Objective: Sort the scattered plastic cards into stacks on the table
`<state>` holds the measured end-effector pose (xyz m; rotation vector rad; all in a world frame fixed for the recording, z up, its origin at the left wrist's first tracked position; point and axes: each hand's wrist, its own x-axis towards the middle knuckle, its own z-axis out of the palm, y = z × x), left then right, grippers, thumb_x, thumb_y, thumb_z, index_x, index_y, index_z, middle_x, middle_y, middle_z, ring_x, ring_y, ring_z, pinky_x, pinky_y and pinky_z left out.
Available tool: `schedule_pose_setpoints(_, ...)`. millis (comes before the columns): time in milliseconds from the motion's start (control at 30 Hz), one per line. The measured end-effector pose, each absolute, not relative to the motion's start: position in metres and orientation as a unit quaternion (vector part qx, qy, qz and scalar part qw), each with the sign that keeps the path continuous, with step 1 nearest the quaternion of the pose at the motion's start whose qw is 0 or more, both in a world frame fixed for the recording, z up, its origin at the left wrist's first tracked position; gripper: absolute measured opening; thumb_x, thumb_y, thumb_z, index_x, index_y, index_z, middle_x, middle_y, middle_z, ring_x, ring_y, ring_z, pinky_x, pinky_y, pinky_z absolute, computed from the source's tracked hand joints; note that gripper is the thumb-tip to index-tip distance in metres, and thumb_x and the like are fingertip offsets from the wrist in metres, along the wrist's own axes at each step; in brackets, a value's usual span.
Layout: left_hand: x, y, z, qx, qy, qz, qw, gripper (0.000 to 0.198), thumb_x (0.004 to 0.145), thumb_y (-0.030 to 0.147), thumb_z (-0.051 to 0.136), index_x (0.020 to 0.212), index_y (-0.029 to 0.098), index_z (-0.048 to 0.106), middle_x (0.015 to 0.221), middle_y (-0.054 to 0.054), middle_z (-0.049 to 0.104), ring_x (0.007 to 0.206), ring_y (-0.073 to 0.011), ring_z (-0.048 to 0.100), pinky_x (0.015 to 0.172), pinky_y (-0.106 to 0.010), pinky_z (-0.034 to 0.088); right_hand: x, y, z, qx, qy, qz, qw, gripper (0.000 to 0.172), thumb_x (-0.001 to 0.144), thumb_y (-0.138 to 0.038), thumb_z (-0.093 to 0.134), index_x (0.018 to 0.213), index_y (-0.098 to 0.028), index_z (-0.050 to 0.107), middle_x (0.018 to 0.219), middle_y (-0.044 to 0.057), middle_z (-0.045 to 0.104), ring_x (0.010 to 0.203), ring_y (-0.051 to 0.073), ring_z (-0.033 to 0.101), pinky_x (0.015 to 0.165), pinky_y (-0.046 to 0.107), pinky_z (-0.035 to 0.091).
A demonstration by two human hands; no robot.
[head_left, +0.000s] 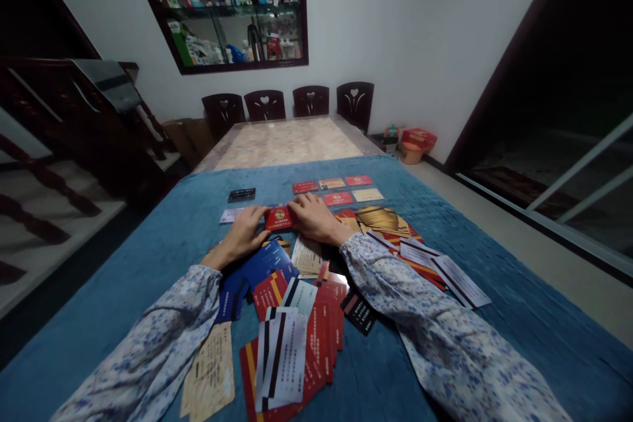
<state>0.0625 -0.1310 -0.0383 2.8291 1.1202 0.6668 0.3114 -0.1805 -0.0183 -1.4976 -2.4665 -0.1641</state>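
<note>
Both my hands rest on a blue cloth (148, 257) spread over a table. My left hand (242, 232) and my right hand (316, 217) pinch the two ends of one red card (278, 217) lying flat between them. Past the card, two short rows of cards are laid out: red cards (338, 198), pale ones (367, 194) and a black one (242, 194). A whitish card (230, 215) lies left of my left hand. Between my forearms a loose heap of red, blue, white and striped cards (297, 316) covers the cloth.
More cards, gold and red-white, fan out at the right (410, 244). A bare marble tabletop (284, 142) continues beyond the cloth to several dark chairs (310, 100). A wall cabinet (232, 6) hangs above. A staircase railing (44, 145) is at left, a glass door (568, 178) at right.
</note>
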Motion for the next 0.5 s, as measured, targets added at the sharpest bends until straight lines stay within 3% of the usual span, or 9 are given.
schedule_pose_setpoints(500,0.081,-0.134,-0.012,0.921,0.366,0.128,-0.035,0.046,0.087,0.03,0.062,0.13,0.016,0.059,0.128,-0.018,0.061,0.116,-0.034,0.06,0.095,-0.047,0.051,0.312,-0.189,0.008,-0.53,-0.842,-0.072,0.07,0.034,0.092,-0.018,0.054,0.124,-0.01,0.063,0.134,0.022,0.059,0.125,0.034,0.048,0.091,0.048,0.05)
